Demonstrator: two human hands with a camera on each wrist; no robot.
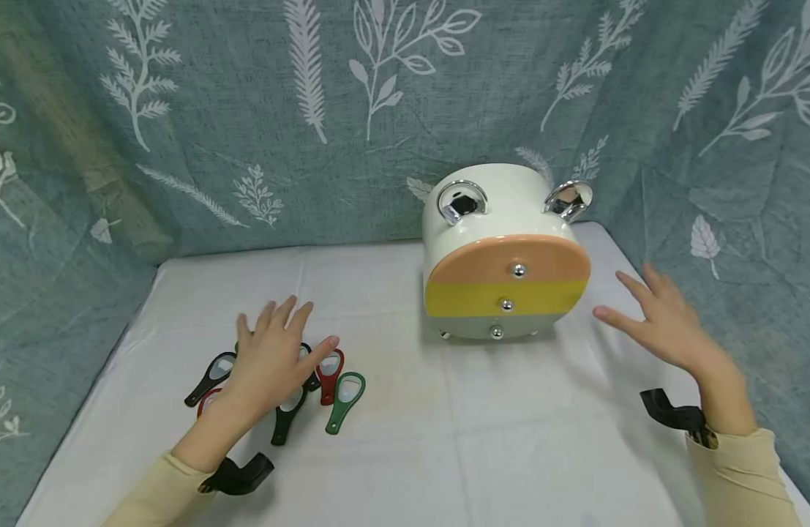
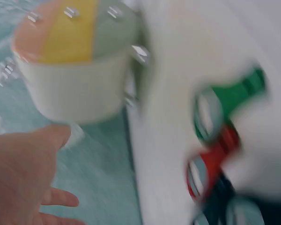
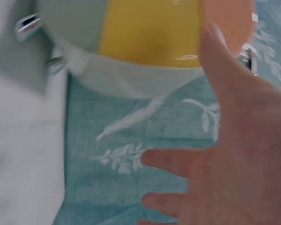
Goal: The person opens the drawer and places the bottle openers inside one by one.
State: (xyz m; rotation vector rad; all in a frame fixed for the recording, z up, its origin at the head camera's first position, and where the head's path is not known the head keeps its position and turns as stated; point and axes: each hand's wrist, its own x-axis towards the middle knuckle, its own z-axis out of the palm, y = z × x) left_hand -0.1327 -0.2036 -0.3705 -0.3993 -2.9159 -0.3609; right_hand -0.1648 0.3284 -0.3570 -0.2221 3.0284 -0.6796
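Observation:
My left hand (image 1: 266, 369) is spread over a cluster of small magnifying glasses on the left of the table, holding nothing. Around it lie a green magnifying glass (image 1: 339, 414), a red one (image 1: 328, 386) and several black ones, one black magnifying glass (image 1: 200, 389) at the far left; the hand hides part of the group. My right hand (image 1: 668, 322), fingers spread, hovers to the right of a white rounded drawer box (image 1: 497, 201). The box's front has orange, yellow and grey-green drawers (image 1: 470, 300) with silver knobs, all closed.
A white cloth (image 1: 405, 468) covers the table. Green leaf-patterned curtain (image 1: 246, 110) hangs behind and along both sides. The drawer box stands near the back edge on small silver feet, with two shiny silver ear-like rings (image 1: 462, 199) on top. Black straps with mounts sit on both wrists.

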